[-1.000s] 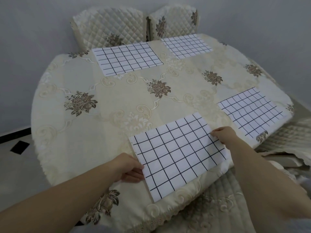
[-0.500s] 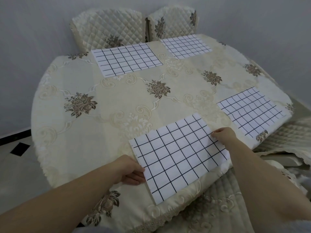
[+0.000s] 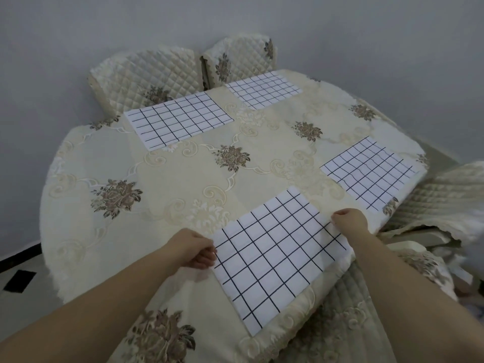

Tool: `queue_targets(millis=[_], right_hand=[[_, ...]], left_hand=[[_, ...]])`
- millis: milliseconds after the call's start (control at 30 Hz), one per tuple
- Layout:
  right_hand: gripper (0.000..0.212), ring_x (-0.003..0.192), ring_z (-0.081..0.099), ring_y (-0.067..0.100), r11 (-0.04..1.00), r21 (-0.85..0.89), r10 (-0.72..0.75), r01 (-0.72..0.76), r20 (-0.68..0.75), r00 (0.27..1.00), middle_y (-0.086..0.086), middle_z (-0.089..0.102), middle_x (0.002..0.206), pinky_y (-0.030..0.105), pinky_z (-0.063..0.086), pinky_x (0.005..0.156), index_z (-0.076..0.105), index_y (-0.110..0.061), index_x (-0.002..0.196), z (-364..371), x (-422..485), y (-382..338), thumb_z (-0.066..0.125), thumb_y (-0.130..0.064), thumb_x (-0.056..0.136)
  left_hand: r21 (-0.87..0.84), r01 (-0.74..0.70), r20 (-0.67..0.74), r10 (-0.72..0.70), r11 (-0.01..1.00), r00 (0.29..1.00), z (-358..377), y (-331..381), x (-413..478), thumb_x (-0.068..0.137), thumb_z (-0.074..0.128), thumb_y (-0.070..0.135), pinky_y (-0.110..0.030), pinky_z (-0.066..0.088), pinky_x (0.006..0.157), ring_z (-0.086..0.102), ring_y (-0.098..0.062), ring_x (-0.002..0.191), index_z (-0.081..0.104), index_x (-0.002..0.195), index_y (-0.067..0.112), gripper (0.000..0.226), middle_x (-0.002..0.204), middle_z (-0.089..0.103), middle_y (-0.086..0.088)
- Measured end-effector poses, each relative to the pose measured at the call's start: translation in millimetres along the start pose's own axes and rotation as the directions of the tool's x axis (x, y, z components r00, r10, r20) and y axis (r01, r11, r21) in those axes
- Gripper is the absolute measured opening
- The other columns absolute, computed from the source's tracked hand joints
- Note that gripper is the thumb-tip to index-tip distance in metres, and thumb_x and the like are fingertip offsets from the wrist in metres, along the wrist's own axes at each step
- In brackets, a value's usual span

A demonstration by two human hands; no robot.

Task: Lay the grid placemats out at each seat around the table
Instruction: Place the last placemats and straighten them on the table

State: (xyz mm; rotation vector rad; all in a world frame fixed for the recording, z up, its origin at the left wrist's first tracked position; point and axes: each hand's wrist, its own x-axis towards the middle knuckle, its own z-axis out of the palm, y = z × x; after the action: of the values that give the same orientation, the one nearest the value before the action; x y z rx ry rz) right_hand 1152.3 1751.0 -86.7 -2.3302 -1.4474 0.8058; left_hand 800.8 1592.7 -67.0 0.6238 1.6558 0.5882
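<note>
A white placemat with a black grid (image 3: 272,255) lies flat at the near edge of the table (image 3: 162,189). My left hand (image 3: 192,247) pinches its left edge and my right hand (image 3: 349,221) grips its right edge. Three more grid placemats lie flat: one at the right seat (image 3: 366,171), one at the far left seat (image 3: 178,119), one at the far right seat (image 3: 262,91). The table wears a cream cloth with brown flowers.
Two quilted cream chairs (image 3: 146,77) (image 3: 241,61) stand against the far side, close to the grey wall. Another quilted chair seat (image 3: 337,323) sits below the near mat, and one more (image 3: 445,200) at the right. Tiled floor (image 3: 18,281) shows at the left.
The near placemat has slid slightly toward me and to the right under both hands. The other three mats have stayed in place.
</note>
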Motion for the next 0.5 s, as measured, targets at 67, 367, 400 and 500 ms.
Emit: queue_targets(millis=[67,367,400,500], right_hand=[[0.012,0.071,0.051,0.025,1.0,0.007,0.009,-0.008,-0.042,0.999,0.008,0.056,0.072,0.025,0.036,0.055,0.063,-0.007,0.088,1,-18,-4,0.052,-0.01,0.088],[0.048,0.14,0.027,0.029,1.0,-0.016,-0.013,0.009,-0.24,0.971,0.019,0.034,0.149,0.037,0.021,0.115,0.038,0.002,0.138,59,-127,-4,0.045,-0.019,0.095],[0.051,0.143,0.021,0.027,1.0,-0.003,0.008,-0.009,-0.263,0.965,0.016,0.028,0.153,0.035,0.017,0.117,0.034,0.0,0.142,67,-138,-2,0.045,-0.021,0.097],[0.053,0.14,0.024,0.028,0.979,0.178,0.154,-0.098,-0.335,0.929,0.013,0.029,0.151,0.038,0.027,0.112,0.036,-0.004,0.143,85,-168,4,0.049,-0.023,0.095]], left_hand=[[-0.023,-0.116,-0.029,0.115,0.993,0.993,0,12,1,0.093,0.055,0.011,-0.035,0.059,0.066,0.069,-0.024,0.062,0.069,0.083,-0.005,0.023,0.076,0.072,-0.02],[0.545,-0.504,0.131,0.525,0.67,0.841,40,49,35,0.097,0.047,0.022,-0.027,0.041,0.092,0.056,-0.02,0.111,0.061,0.121,0.01,0.031,0.123,0.063,-0.008],[0.562,-0.506,0.153,0.519,0.655,0.841,45,51,41,0.096,0.048,0.023,-0.028,0.038,0.097,0.053,-0.022,0.118,0.056,0.128,0.009,0.036,0.13,0.057,-0.009],[0.628,-0.47,0.156,0.491,0.62,0.857,51,60,57,0.093,0.052,0.021,-0.032,0.036,0.102,0.047,-0.026,0.125,0.045,0.137,0.005,0.047,0.139,0.047,-0.013]])
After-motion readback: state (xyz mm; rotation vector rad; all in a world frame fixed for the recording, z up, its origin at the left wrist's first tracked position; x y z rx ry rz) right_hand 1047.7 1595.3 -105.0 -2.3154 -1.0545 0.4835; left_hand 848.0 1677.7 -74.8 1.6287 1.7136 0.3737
